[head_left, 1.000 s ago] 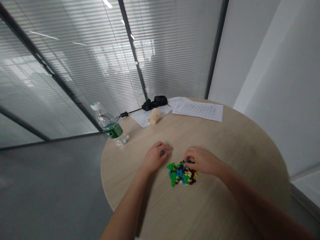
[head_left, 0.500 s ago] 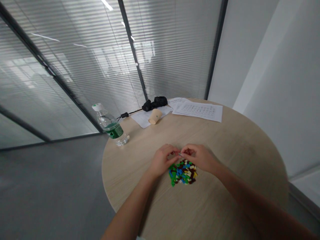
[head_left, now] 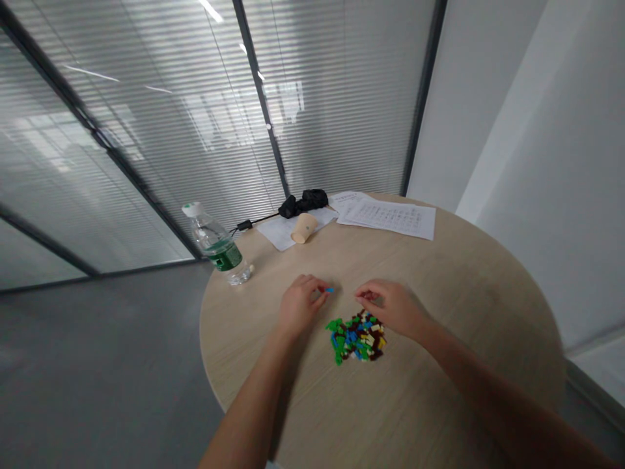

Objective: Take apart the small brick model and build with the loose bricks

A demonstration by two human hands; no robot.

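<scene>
A heap of small toy building bricks (head_left: 358,337) in green, blue, dark brown, yellow and cream lies on the round wooden table (head_left: 439,280). Up and to the left of the heap, my left hand (head_left: 301,303) pinches a small blue brick (head_left: 330,290) between thumb and fingertips. My right hand (head_left: 390,303) hovers at the heap's upper right edge with thumb and fingers drawn together. Whatever is between its fingertips, if anything, is too small to make out. A gap separates the two hands.
At the table's left edge stands a clear water bottle (head_left: 222,251) with a green label. Farther back are a paper cup (head_left: 303,228) on its side, a black bundled item (head_left: 303,202) with a cord, and printed sheets (head_left: 390,218). Blinds behind glass (head_left: 342,98) rise beyond.
My left hand has moved left, away from my right hand, with the blue brick in its fingertips. The hands met above the heap before. My right hand has barely shifted.
</scene>
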